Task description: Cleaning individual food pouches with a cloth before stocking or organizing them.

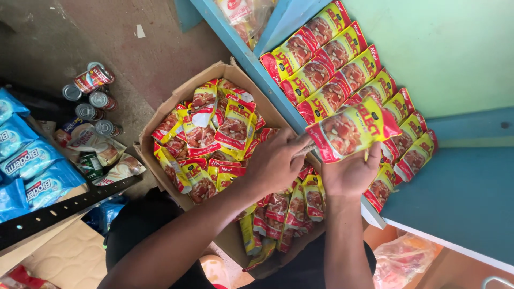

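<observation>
Both my hands hold one red and yellow food pouch (pixel 350 128) above the shelf edge. My left hand (pixel 278 160) grips its left end with fingers and thumb. My right hand (pixel 350 172) supports it from below at the right. A row of the same pouches (pixel 332 59) stands packed on the blue shelf (pixel 455 187), running from the top down to the right. An open cardboard box (pixel 160 115) sits below my arms, filled with several loose pouches (pixel 214 134) of the same kind.
Several tin cans (pixel 93 93) lie on the concrete floor at the left. Blue packets (pixel 32 166) are stacked at the far left, beside a black perforated strip (pixel 59 208). A plastic bag (pixel 401 259) lies under the shelf at the lower right. The wall (pixel 444 48) is pale green.
</observation>
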